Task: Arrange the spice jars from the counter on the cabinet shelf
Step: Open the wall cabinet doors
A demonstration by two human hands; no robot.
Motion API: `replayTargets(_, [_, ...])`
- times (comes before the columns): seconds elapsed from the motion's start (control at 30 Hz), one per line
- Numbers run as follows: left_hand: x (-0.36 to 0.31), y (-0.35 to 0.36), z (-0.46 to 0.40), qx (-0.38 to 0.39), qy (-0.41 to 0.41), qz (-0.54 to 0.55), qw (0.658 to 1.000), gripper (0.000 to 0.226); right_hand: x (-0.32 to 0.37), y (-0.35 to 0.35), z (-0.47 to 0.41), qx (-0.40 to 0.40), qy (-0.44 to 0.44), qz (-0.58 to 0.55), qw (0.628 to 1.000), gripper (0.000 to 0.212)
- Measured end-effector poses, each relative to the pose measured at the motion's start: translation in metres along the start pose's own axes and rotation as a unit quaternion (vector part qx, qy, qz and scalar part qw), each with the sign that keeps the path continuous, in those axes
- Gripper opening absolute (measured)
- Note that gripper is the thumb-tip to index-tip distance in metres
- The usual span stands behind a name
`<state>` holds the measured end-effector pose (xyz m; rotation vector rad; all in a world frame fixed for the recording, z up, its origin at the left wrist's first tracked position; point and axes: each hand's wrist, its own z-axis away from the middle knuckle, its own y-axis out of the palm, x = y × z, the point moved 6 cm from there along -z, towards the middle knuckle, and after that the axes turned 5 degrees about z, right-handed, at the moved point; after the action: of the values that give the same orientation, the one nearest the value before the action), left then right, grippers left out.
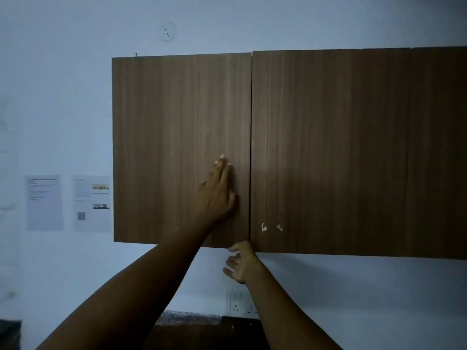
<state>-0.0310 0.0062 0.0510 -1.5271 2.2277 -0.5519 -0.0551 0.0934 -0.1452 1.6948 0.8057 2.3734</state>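
A brown wood-grain wall cabinet fills the view, and both of its doors are closed. My left hand lies flat against the left door, fingers together, near the seam with the right door. My right hand is just under the bottom edge of the cabinet at that seam, fingers curled loosely and holding nothing. The shelf is hidden behind the doors. No spice jars are in view.
Two printed sheets are taped to the pale wall left of the cabinet. A white socket plate sits on the wall below the cabinet. A speckled counter edge shows at the bottom.
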Motion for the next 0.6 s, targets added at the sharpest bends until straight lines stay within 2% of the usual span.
replayTargets(0.07, [-0.002,-0.004,0.002,0.006,-0.008,-0.007,1.0,0.082,0.005,0.005,-0.009,-0.009,-0.035,-0.088,0.995,0.019])
replayTargets(0.17, [-0.003,-0.008,0.004,0.013,-0.016,-0.024,1.0,0.081,0.008,0.01,-0.005,-0.016,-0.051,-0.156,0.986,0.041])
replayTargets(0.37, [-0.017,-0.02,0.001,0.004,-0.011,-0.025,1.0,0.078,-0.003,0.011,0.003,-0.014,-0.061,-0.148,0.987,0.054])
replayTargets(0.43, [-0.026,-0.026,-0.001,-0.006,-0.018,-0.01,1.0,0.078,-0.007,0.006,0.007,-0.028,-0.078,-0.099,0.992,0.041])
replayTargets(0.5, [-0.038,-0.034,-0.002,-0.023,-0.025,0.001,0.999,0.078,-0.008,-0.008,0.013,-0.079,-0.113,-0.017,0.99,0.032])
replayTargets(0.53, [-0.044,-0.039,-0.003,-0.036,-0.031,0.002,0.999,0.078,-0.005,-0.015,0.018,-0.117,-0.158,0.05,0.979,0.034])
replayTargets(0.6, [-0.057,-0.051,-0.002,-0.063,-0.044,-0.003,0.997,0.081,0.01,-0.016,0.039,-0.143,-0.295,0.193,0.925,0.03])
